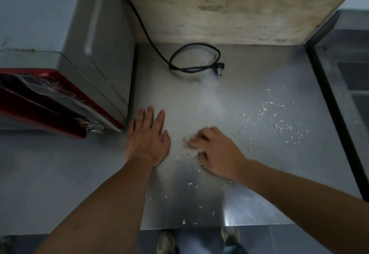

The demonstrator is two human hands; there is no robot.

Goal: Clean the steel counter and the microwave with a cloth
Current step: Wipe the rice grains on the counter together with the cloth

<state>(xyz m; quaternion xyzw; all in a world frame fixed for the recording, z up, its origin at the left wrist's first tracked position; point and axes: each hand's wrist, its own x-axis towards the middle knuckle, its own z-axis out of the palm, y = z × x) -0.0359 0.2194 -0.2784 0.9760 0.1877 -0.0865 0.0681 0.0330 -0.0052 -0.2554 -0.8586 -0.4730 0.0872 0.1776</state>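
The steel counter [229, 98] fills the middle of the view, strewn with small white crumbs [279, 122]. My left hand [148, 137] lies flat on it with straight fingers, just right of the microwave's front corner. My right hand [216, 150] has its fingers curled over a small pale cloth [187, 147], bunched against the counter between the two hands. The microwave [85, 78] stands at the left, grey-sided with a red-framed door.
A black power cord with its plug [196, 60] lies coiled at the back of the counter. A worn wooden board [229, 8] leans behind it. A dark-edged steel unit [343, 86] borders the right side. My shoes [165, 242] show below the front edge.
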